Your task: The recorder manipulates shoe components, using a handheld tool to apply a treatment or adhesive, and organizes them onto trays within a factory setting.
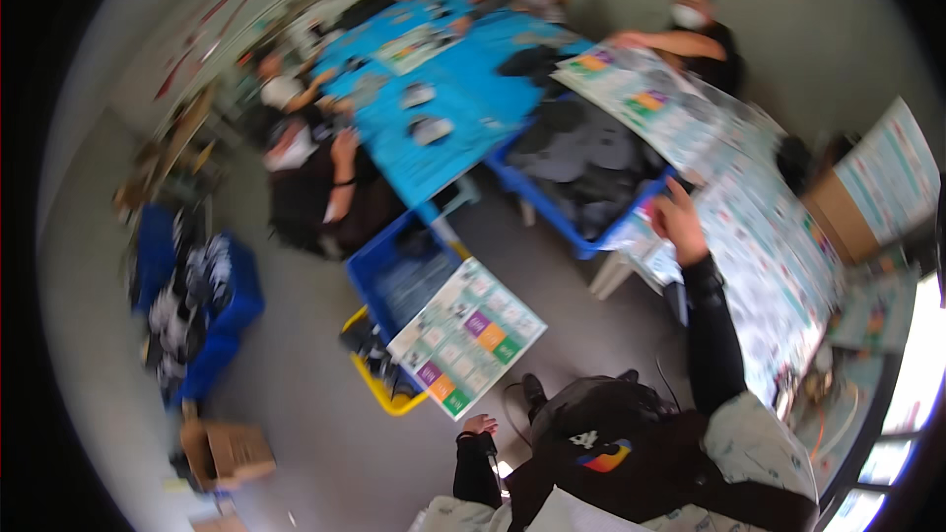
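Observation:
My right hand (680,227) is stretched forward beside the right rim of a blue bin (581,244) full of flat dark grey pieces (572,153). Its raised finger and thumb look apart, with a small dark shape by the fingertips, blurred by motion. Low in front of my body, my left hand (480,424) hangs open, its fingers loosely spread. Close to it is the lower corner of a printed white sheet (468,335) with purple, orange and green blocks. That sheet lies tilted over a second blue bin (379,261) and a yellow-rimmed crate (399,408).
A blue-covered table (414,163) runs away ahead, with several people seated around it. At right, a table covered with printed sheets (759,236) bears a cardboard box (843,212). Blue bins of dark and white items (232,291) and an open carton (227,453) stand at left.

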{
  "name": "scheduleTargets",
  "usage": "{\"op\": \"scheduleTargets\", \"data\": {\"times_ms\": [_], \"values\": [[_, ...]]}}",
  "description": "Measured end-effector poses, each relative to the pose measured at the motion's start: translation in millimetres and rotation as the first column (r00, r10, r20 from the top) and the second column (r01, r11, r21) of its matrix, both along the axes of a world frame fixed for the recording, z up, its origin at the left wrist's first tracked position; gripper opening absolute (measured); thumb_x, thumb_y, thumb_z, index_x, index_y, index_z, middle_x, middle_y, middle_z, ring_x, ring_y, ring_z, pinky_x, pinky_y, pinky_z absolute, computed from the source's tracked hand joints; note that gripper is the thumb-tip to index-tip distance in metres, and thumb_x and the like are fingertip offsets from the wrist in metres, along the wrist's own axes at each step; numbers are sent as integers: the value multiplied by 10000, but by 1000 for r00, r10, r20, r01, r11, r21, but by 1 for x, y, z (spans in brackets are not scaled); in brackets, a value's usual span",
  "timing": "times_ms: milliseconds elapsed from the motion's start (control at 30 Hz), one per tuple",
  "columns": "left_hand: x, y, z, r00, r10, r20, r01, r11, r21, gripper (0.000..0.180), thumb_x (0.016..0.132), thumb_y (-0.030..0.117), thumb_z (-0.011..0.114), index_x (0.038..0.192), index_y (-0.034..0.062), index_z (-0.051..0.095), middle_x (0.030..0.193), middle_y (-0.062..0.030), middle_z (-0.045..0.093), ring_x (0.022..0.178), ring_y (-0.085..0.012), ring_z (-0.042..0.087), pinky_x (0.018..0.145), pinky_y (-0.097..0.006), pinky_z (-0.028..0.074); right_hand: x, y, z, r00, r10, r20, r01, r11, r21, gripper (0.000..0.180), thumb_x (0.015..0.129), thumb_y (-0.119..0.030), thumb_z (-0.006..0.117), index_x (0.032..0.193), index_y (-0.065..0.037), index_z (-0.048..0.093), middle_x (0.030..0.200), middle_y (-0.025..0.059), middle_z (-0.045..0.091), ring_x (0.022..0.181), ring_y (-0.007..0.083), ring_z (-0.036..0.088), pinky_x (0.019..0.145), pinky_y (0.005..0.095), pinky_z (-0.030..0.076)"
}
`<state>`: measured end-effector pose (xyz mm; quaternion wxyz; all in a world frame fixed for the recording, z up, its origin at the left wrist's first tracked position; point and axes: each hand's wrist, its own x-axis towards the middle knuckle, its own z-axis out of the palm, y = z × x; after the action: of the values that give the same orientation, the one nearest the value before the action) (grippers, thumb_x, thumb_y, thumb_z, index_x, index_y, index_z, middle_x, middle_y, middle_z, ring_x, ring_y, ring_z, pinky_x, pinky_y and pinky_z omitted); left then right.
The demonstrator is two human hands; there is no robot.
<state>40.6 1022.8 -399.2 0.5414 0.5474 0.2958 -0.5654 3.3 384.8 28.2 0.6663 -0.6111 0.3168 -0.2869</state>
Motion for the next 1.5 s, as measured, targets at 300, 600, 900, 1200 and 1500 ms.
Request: {"op": "scheduleTargets", "data": {"times_ms": [300,600,900,1200,1500], "values": [[-33,6,-33,948,312,-63,-311,950,24,341,967,148,561,1285,42,499,1231,-202,638,974,-367,663,787,-465,576,-36,149,-48,613,574,-543,-611,780,135,283,962,-142,592,1178,27,661,664,33,624,536,85,529,523,233,411],[66,23,-85,566,-603,563,88,723,686,266,776,284,797,879,55,711,915,-212,715,887,-385,699,746,-460,564,-25,173,-65,613,532,-584,-548,819,171,269,962,-130,584,1162,36,655,673,33,631,538,83,539,521,243,435],[260,-61,174,581,185,793,-90,982,-163,805,969,117,611,1600,29,119,709,-44,632,573,-104,544,536,-260,453,41,228,-29,560,547,-623,-698,716,2,298,931,-171,625,1176,-7,668,739,77,693,658,144,666,635,289,525],[409,-131,469,97,150,984,-162,978,-134,955,938,284,684,1585,-24,53,829,-119,703,553,-139,580,507,-237,488,55,250,21,554,632,-542,-830,473,-297,309,933,-220,656,1174,-27,656,746,137,662,664,292,644,631,388,492],[322,-178,438,181,109,977,-137,987,-84,959,951,255,659,1579,-23,-11,1152,-200,692,722,-200,680,563,-285,534,2,199,53,568,650,-505,-823,450,-347,282,935,-200,641,1160,-31,666,775,138,685,681,288,662,644,375,507]]}}
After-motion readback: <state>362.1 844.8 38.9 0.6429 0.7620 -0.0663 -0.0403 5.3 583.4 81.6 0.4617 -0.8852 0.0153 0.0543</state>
